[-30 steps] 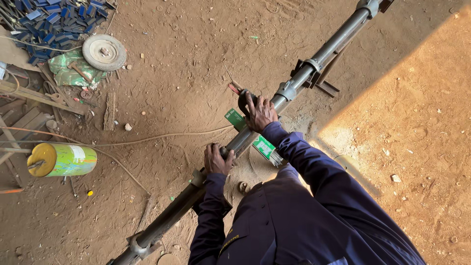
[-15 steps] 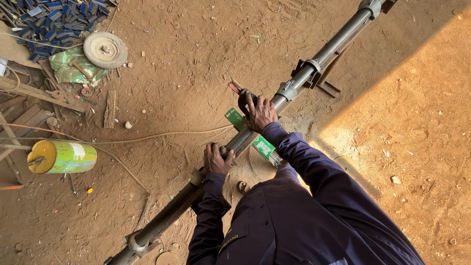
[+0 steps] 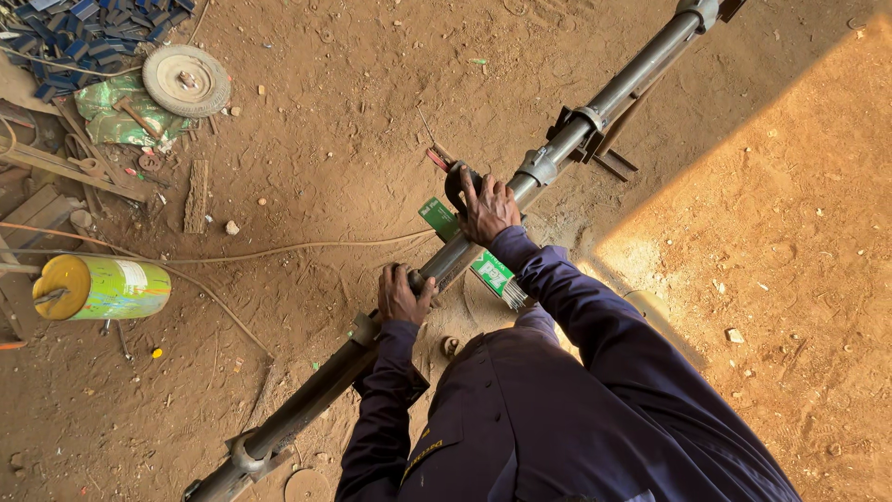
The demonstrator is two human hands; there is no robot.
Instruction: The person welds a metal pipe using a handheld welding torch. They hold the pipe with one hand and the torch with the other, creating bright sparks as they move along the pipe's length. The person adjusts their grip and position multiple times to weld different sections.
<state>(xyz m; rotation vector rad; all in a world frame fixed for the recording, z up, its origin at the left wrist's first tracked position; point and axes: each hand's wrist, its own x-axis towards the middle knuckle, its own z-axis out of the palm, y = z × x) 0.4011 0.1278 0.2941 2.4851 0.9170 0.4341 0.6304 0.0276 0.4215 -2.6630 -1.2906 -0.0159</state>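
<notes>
A long grey metal pipe [image 3: 595,102] runs diagonally from the lower left to the upper right, raised above the dirt floor. My left hand [image 3: 404,296] is wrapped around the pipe near its middle. My right hand [image 3: 488,206] rests further up the pipe, closed on a dark tool [image 3: 455,182] with a red-tipped handle pressed against the pipe. Beneath the pipe lies a green box of welding rods [image 3: 491,271], its grey rod ends showing.
A yellow-green can [image 3: 98,288] lies at the left. A grinding disc [image 3: 186,80], green plastic and scrap metal pieces sit at the upper left. A thin cable [image 3: 279,249] crosses the dirt. A stand [image 3: 604,153] supports the pipe. Sunlight falls on the right.
Both hands stay in place on the pipe; only the view shifts slightly.
</notes>
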